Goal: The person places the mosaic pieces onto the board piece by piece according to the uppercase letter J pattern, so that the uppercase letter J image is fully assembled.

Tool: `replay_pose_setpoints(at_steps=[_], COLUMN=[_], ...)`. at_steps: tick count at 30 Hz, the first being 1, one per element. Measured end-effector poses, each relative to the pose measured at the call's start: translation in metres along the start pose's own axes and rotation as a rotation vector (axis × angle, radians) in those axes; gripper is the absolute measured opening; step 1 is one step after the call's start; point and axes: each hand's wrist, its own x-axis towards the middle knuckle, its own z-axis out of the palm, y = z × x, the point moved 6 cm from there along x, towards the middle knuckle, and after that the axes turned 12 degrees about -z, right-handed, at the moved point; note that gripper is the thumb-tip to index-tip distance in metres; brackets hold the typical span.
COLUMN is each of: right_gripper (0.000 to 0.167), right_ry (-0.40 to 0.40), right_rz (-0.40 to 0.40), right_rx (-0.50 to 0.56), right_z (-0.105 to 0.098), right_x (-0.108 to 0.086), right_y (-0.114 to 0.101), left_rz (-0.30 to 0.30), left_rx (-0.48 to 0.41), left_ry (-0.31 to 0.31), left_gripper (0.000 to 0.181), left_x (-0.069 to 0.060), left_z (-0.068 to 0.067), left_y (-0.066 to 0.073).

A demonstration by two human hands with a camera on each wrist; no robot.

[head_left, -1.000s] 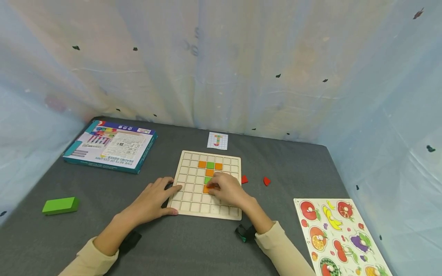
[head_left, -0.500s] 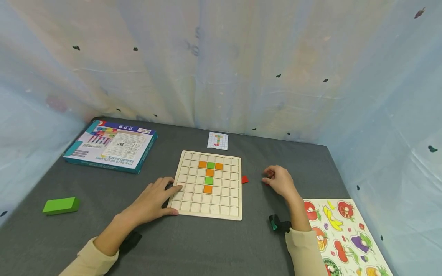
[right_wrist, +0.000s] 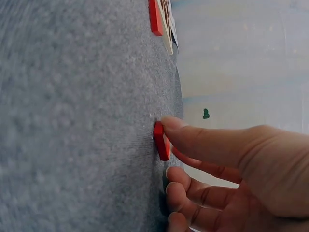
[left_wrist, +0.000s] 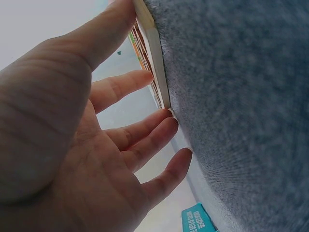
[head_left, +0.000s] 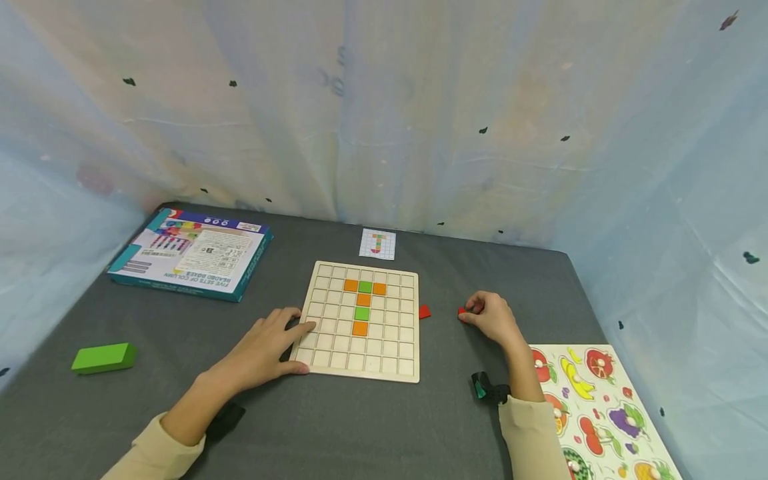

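Note:
A wooden grid board (head_left: 393, 347) lies on the dark table, with orange and green square tiles (head_left: 363, 313) forming a T shape in its cells. My left hand (head_left: 264, 350) rests at the board's left side, thumb on the edge and index finger over the rim, fingers fairly straight. Right of the board, my right hand (head_left: 495, 319) pinches a small red tile (right_wrist: 162, 141) between thumb and index finger, low at the table cloth; its far side is hidden by the fingers. Another red tile (head_left: 425, 311) lies against the board's right edge.
Behind the board lies a small pattern card (head_left: 377, 245). A boxed toy set (head_left: 192, 253) sits at the back left, a green block (head_left: 105, 359) at the left. A fruit puzzle board (head_left: 600, 407) lies at the right, partly under the right forearm.
My right hand has left the orange tile on the board and moved right to the farther red tile, which it now pinches. The left hand stays in place.

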Motion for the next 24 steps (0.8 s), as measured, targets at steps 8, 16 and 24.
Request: replay_pose_setpoints(at_steps=[8,16,24], right_gripper=[0.017,0.015,0.012], right_ry=[0.011,0.006,0.002], right_rz=[0.015,0.034,-0.003], right_rx=[0.022,0.036,0.052], right_z=[0.0018,0.0037,0.0055], right_x=[0.0007,0.0016,0.0023], right_y=[-0.0005,-0.001,-0.0025], left_rz=[-0.001,0.002,-0.003], left_rx=[-0.007,-0.005,-0.004], left_ry=[0.006,0.01,-0.001], left_gripper=[0.078,0.078,0.078], left_x=[-0.0005,-0.0013,-0.0005], left_z=[-0.0013,-0.002,-0.0014], left_y=[0.001,0.001,0.0007])
